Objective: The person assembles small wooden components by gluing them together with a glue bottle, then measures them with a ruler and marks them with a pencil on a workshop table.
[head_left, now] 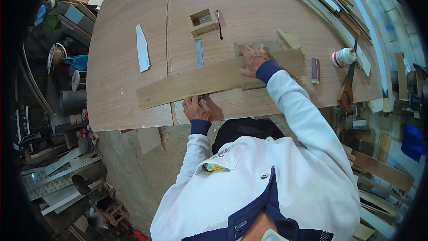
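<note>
A long thin wooden board (178, 85) lies slantwise across the table in front of me. My left hand (197, 108) is at its near edge, fingers bent closely over that edge. Farther right, my right hand (255, 59) lies on the board with thumb and fingers apart, the fingertips reaching past the far edge. A flat greyish piece (271, 45) is beside those fingertips, and a short wood offcut (289, 39) lies beyond it. A narrow dark strip (253, 87) shows under my right wrist. Behind the board are a metal ruler (199, 52) and a small wooden box frame (203, 22).
On the wooden table (125, 62) lies a pale pointed strip (142, 48). To the right are a reddish-brown block (315, 70), a white glue bottle (343, 57) and a wooden-handled saw (347, 91). Long strips (312, 0) are stacked along the far right edge.
</note>
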The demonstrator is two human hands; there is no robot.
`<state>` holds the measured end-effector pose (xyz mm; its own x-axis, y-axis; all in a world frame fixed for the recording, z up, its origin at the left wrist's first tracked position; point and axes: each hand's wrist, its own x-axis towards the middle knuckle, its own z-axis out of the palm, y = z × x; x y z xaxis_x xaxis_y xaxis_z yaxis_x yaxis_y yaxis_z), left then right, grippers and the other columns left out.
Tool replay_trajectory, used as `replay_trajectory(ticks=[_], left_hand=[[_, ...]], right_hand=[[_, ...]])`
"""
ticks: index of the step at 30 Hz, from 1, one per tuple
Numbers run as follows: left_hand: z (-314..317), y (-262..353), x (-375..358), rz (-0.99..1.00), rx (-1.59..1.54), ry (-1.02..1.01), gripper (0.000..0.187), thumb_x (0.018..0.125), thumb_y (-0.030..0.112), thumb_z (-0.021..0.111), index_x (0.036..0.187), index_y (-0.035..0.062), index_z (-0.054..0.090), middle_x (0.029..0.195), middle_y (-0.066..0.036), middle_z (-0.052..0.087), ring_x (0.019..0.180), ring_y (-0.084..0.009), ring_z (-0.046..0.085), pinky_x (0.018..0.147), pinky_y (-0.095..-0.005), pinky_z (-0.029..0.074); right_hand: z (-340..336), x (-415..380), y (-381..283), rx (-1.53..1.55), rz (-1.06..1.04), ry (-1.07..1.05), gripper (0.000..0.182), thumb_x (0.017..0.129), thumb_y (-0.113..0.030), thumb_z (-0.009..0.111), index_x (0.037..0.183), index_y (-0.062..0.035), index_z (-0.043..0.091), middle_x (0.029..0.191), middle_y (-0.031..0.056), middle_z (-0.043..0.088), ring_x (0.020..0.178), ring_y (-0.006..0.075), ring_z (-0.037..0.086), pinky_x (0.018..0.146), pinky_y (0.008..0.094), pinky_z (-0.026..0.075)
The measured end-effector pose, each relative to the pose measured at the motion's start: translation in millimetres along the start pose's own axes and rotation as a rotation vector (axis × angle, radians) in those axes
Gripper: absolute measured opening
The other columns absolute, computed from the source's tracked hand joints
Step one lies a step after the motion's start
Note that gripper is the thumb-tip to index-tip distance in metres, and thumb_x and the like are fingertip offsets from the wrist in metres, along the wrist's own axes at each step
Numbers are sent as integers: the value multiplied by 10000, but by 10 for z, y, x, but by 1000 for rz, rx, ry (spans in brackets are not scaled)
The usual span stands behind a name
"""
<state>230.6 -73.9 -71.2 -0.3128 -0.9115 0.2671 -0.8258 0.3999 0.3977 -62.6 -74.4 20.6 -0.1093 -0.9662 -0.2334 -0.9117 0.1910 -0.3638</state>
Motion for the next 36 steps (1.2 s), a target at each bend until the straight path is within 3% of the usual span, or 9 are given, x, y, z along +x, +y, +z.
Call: replay_trajectory(ticks=[9,16,19,23,25,27,29,31,36], left_hand=[[-32,29,-59,19,1,6,417,772,137,604,1181,71,554,1259,-147,501,1161,-334,465,912,-468,400],[-12,-121,-37,63,14,-1,446,769,124,599,1207,60,538,1277,-141,497,1200,-338,448,972,-454,357],[-51,-249,47,126,77,-17,529,739,152,626,1250,81,511,1306,-140,477,1209,-339,441,997,-505,342],[-28,-401,266,180,289,-238,648,705,159,642,1322,144,442,1341,-68,440,1252,-291,399,991,-643,278],[-98,-361,412,239,464,-490,678,704,199,687,1328,134,432,1278,-90,465,1207,-287,428,1006,-587,306],[101,-650,445,382,373,-400,588,738,175,651,1291,115,459,1232,-104,479,1172,-300,441,984,-548,339],[150,-728,455,522,283,-307,501,772,152,614,1253,96,485,1186,-119,493,1137,-313,454,962,-510,373],[68,-730,394,547,224,-385,359,809,93,540,1162,35,513,1126,-159,498,1066,-343,466,914,-434,408],[-331,-580,198,639,94,-498,362,768,46,556,1117,-22,490,1071,-198,485,1004,-360,468,890,-410,411]], right_hand=[[160,-242,-236,-173,-153,-29,1001,611,-351,796,1431,-198,244,1442,108,304,1359,359,257,1035,697,198],[149,-154,-260,-187,-150,-36,1046,548,-299,812,1419,-203,241,1413,134,322,1338,367,284,1044,656,241],[52,-100,-273,-98,-119,-71,993,581,-283,816,1404,-169,271,1393,149,339,1329,358,294,1042,654,242],[11,16,-232,-96,-114,-89,966,596,-255,800,1402,-152,278,1408,150,325,1334,365,288,1060,632,242],[-9,27,-228,-90,-109,-83,961,600,-251,795,1404,-150,278,1414,150,320,1337,367,285,1067,623,241],[-31,45,-237,-92,-65,-117,1001,565,-265,794,1414,-179,270,1449,157,296,1352,350,281,1093,557,260],[-44,46,-230,-91,-64,-113,986,586,-261,791,1415,-164,268,1444,149,299,1355,358,269,1089,578,245],[-37,55,-233,-83,-64,-113,970,608,-256,789,1417,-150,265,1439,140,302,1358,366,258,1085,598,231],[-13,68,-205,-86,-70,-109,965,607,-254,783,1416,-147,268,1447,141,297,1372,365,237,1083,613,217]])
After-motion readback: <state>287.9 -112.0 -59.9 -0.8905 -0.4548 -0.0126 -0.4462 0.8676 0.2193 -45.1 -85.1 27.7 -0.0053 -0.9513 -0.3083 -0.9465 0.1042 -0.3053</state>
